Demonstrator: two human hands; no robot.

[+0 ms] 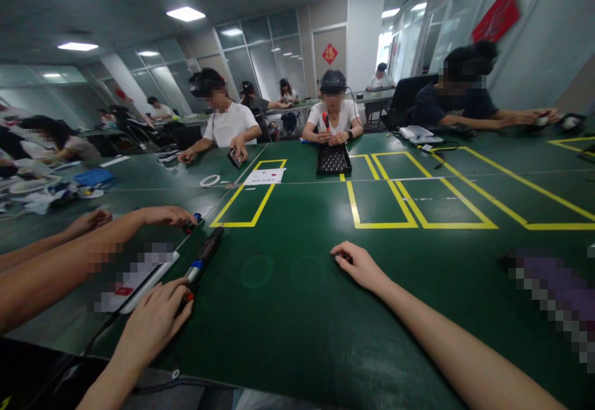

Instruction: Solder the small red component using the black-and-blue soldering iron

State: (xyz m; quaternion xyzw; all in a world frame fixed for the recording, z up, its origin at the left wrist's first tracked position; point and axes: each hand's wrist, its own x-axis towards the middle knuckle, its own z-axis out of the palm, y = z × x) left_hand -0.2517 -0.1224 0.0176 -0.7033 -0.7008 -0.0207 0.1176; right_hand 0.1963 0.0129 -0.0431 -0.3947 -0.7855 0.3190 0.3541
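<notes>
My left hand (155, 314) is closed around the rear end of a slim electric screwdriver (203, 258), black with a blue and silver band and an orange-red part near my fingers. The tool lies slantwise on the green table, its tip pointing away from me. My right hand (360, 264) rests on the green mat (288, 329) in front of me, fingers curled inward. Whether something small sits between those fingers is hidden. Just left of my left hand lies a white-edged flat device (151, 280), its top blurred out.
A co-worker's hand (170, 215) reaches in from the left, touching a dark tool (191, 223). Yellow tape outlines (385, 225) and a paper sheet (264, 176) mark the table. Across from me, a person holds a red-handled tool above a black tray (333, 161) of small parts.
</notes>
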